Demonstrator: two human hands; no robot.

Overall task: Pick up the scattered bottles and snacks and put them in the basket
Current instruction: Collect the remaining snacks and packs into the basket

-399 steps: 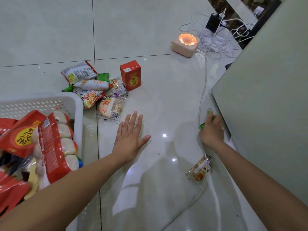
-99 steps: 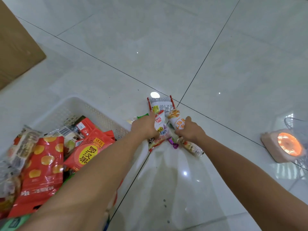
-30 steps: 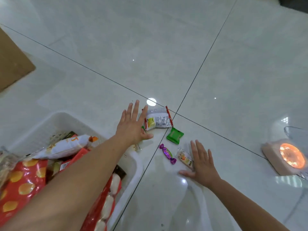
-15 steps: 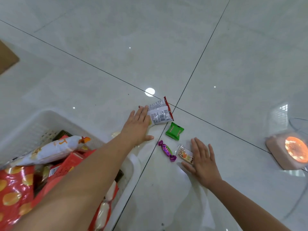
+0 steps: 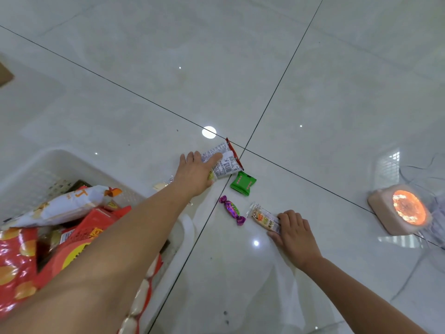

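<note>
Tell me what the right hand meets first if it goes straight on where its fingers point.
The right hand grips the clear snack pack, which lies first in that line; past it, probably the purple candy, which lies apart.

1. Silver packet (image 5: pixel 225 160), red edge, flat on the floor at frame centre; left hand (image 5: pixel 195 174) fingers lie on it.
2. Green packet (image 5: pixel 242 183), flat, just lower right of it.
3. Purple twist candy (image 5: pixel 232 210), below the green one.
4. Clear-wrapped bar (image 5: pixel 263 217), right of the candy; right hand (image 5: pixel 295 233) grips its end.
5. White basket (image 5: pixel 48 165), lower left, heaped with snack bags.
</note>
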